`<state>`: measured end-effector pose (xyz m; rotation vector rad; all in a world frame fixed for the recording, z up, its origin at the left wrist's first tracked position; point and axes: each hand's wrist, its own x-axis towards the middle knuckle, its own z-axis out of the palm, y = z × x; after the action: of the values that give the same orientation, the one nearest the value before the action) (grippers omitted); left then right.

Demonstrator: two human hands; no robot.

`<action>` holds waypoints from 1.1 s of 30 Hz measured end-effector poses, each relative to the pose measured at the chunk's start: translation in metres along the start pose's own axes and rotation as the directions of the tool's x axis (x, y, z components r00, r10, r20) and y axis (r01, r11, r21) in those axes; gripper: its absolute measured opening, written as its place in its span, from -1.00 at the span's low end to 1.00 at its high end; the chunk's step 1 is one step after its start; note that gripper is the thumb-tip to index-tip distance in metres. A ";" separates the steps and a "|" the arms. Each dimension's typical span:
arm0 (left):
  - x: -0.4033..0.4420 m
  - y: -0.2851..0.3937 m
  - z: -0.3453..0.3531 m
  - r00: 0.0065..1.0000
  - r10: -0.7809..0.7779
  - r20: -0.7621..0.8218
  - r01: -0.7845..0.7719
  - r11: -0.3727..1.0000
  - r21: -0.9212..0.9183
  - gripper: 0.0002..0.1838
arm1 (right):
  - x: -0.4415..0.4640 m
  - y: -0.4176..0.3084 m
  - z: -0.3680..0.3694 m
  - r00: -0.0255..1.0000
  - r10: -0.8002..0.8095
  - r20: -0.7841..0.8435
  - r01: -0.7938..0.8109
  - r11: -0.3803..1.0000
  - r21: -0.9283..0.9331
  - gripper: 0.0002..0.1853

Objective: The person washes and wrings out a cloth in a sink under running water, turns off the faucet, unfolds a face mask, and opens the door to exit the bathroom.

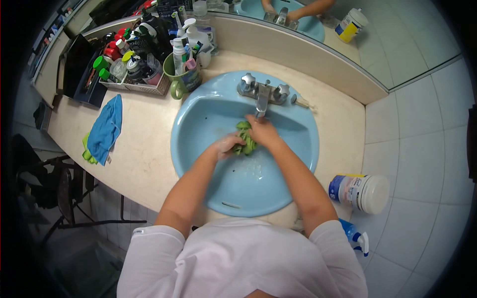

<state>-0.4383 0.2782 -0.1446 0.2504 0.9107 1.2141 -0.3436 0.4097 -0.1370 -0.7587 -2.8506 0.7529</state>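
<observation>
Inside the blue sink both my hands are on a crumpled green cloth. My left hand grips the cloth's left side, its fingers closed on it. My right hand is closed on the cloth's upper right side, just below the chrome faucet spout. Suds and water drops lie in the basin below the cloth. Part of my left hand is blurred.
A blue cloth lies over a green one at the counter's left. Behind it stand a basket of bottles and a green mug. On the right are a white tub and a spray bottle. A mirror runs behind.
</observation>
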 end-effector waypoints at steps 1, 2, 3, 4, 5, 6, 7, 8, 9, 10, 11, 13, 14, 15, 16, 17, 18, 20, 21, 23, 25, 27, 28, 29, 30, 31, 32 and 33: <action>0.003 0.002 -0.005 0.994 -0.036 -0.104 0.046 0.995 0.091 -0.69 | -0.001 -0.002 -0.003 0.994 -0.072 0.083 0.059 0.988 0.146 -0.63; 0.007 0.005 -0.010 0.991 0.001 -0.137 0.025 0.982 0.188 -0.69 | -0.001 -0.004 -0.009 0.976 -0.157 0.153 0.106 0.950 0.293 -0.64; 0.007 0.013 -0.009 0.985 0.043 -0.168 0.007 0.958 0.286 -0.68 | 0.000 -0.004 -0.012 0.946 -0.250 0.207 0.139 0.888 0.438 -0.63; 0.006 0.020 -0.008 0.978 0.084 -0.193 -0.004 0.924 0.383 -0.67 | 0.000 0.000 -0.014 0.948 -0.145 0.283 0.014 0.908 0.419 -0.64; 0.003 0.026 -0.008 0.983 0.111 -0.148 -0.072 0.966 0.249 -0.69 | -0.003 0.006 -0.019 0.934 -0.037 0.356 -0.112 0.914 0.389 -0.64; -0.002 0.036 -0.006 0.989 0.086 -0.117 -0.080 0.995 0.057 -0.67 | -0.005 0.013 -0.024 0.902 0.070 0.425 -0.235 0.907 0.349 -0.64; -0.008 0.046 -0.005 0.994 0.067 -0.081 -0.078 0.987 -0.137 -0.64 | -0.005 0.026 -0.028 0.912 0.061 0.405 -0.276 0.822 0.498 -0.68; -0.015 0.054 -0.002 0.998 0.055 -0.041 -0.065 0.943 -0.325 -0.62 | -0.004 0.043 -0.030 0.922 0.056 0.382 -0.306 0.710 0.634 -0.72; -0.025 0.061 0.011 0.997 0.043 -0.063 -0.066 0.897 -0.437 -0.55 | -0.002 0.048 -0.032 0.931 0.055 0.360 -0.324 0.577 0.749 -0.75; -0.018 0.053 0.010 0.996 0.040 -0.074 -0.070 0.880 -0.469 -0.56 | -0.004 0.047 -0.025 0.949 0.104 0.297 -0.314 0.363 0.877 -0.79; -0.002 0.038 0.002 0.996 0.036 -0.084 -0.074 0.862 -0.501 -0.56 | -0.010 0.042 -0.012 0.955 0.167 0.244 -0.267 0.131 0.955 -0.83; 0.027 0.012 -0.015 0.990 -0.026 -0.139 -0.032 0.916 -0.399 -0.59 | -0.020 0.016 0.007 0.921 0.362 0.145 -0.116 -0.100 0.988 -0.91; 0.033 0.007 -0.012 0.990 -0.025 -0.136 -0.037 0.901 -0.433 -0.60 | -0.023 0.003 0.015 0.900 0.432 0.056 -0.081 0.038 0.996 -0.90; 0.039 0.003 -0.006 0.990 -0.026 -0.136 -0.041 0.883 -0.467 -0.62 | -0.025 -0.008 0.022 0.873 0.487 -0.038 -0.056 0.177 0.983 -0.88; 0.047 -0.003 -0.001 0.990 -0.029 -0.136 -0.044 0.864 -0.501 -0.63 | -0.028 -0.021 0.024 0.872 0.473 -0.128 -0.035 0.321 0.947 -0.85; 0.064 -0.015 -0.004 0.956 -0.091 -0.280 -0.040 0.903 -0.429 -0.64 | -0.032 -0.034 0.025 0.869 0.447 -0.213 -0.016 0.456 0.890 -0.82; 0.070 -0.024 -0.003 0.971 0.011 -0.241 -0.126 0.876 -0.465 -0.65 | -0.035 -0.043 0.025 0.864 0.410 -0.293 0.000 0.581 0.814 -0.79; 0.081 -0.039 -0.002 0.967 0.135 -0.217 -0.224 0.855 -0.467 -0.67 | -0.030 -0.037 0.029 0.807 0.353 -0.473 0.013 0.790 0.613 -0.80; 0.081 -0.038 0.007 0.961 0.153 -0.229 -0.241 0.870 -0.430 -0.68 | -0.025 -0.023 0.035 0.773 0.290 -0.565 0.045 0.863 0.504 -0.81; 0.060 -0.003 0.044 0.933 0.039 -0.358 -0.113 0.975 -0.190 -0.70 | -0.023 -0.002 0.025 0.825 0.380 -0.418 -0.136 0.852 0.505 -0.82; 0.064 0.003 0.037 0.968 0.033 -0.250 -0.089 0.972 -0.218 -0.75 | -0.021 0.019 0.028 0.836 0.405 -0.371 -0.178 0.838 0.515 -0.78; 0.060 0.015 0.027 0.988 0.035 -0.150 -0.057 0.989 -0.140 -0.78 | -0.020 0.040 0.025 0.859 0.503 -0.094 -0.300 0.643 0.705 -0.73; 0.049 0.030 0.024 0.994 0.036 -0.103 -0.041 0.998 -0.045 -0.80 | -0.027 0.035 0.008 0.889 0.452 0.074 -0.340 0.544 0.767 -0.71; 0.042 0.040 0.019 0.998 0.031 -0.057 -0.028 0.998 0.051 -0.81 | -0.039 0.029 -0.010 0.898 0.374 0.234 -0.393 0.438 0.808 -0.70; 0.040 0.044 0.007 0.994 0.021 -0.110 -0.005 0.989 0.146 -0.82 | -0.046 0.023 -0.029 0.885 0.271 0.379 -0.455 0.332 0.826 -0.68; 0.039 0.046 -0.005 0.986 0.016 -0.164 0.024 0.971 0.240 -0.83 | -0.050 0.026 -0.040 0.884 0.273 0.380 -0.466 0.445 0.765 -0.72; 0.040 0.045 -0.014 0.976 0.015 -0.217 0.059 0.942 0.330 -0.84 | -0.052 0.032 -0.041 0.908 0.259 0.329 -0.413 0.438 0.799 -0.73; 0.036 0.045 -0.011 0.968 0.060 -0.244 0.012 0.959 0.284 -0.82 | -0.053 0.035 -0.042 0.930 0.246 0.275 -0.359 0.429 0.829 -0.74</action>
<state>-0.4754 0.3235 -0.1407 0.3429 1.3096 1.1513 -0.2727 0.4281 -0.1159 -1.0208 -1.8740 2.1122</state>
